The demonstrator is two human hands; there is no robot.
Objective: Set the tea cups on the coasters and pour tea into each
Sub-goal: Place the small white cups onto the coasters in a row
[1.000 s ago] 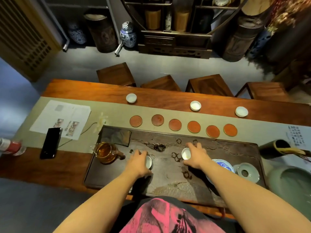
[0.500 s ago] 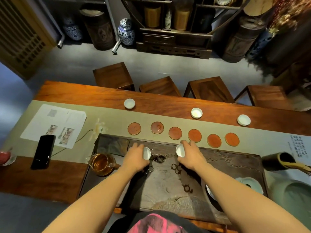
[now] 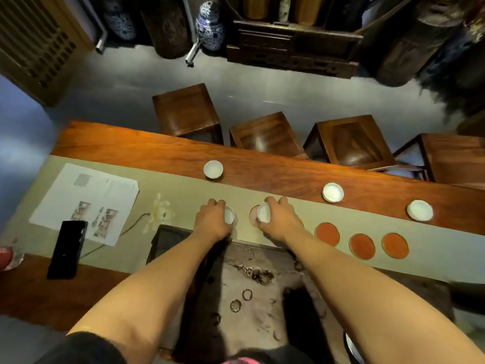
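Both hands moved from tray to coasters, left hand (image 3: 212, 223) gripping 1 cup (image 3: 228, 214), right hand (image 3: 282, 220) another (image 3: 263, 213)

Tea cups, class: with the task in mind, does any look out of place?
Yes. Three white cups sit on the bare wood beyond the runner, while three orange coasters lie empty.
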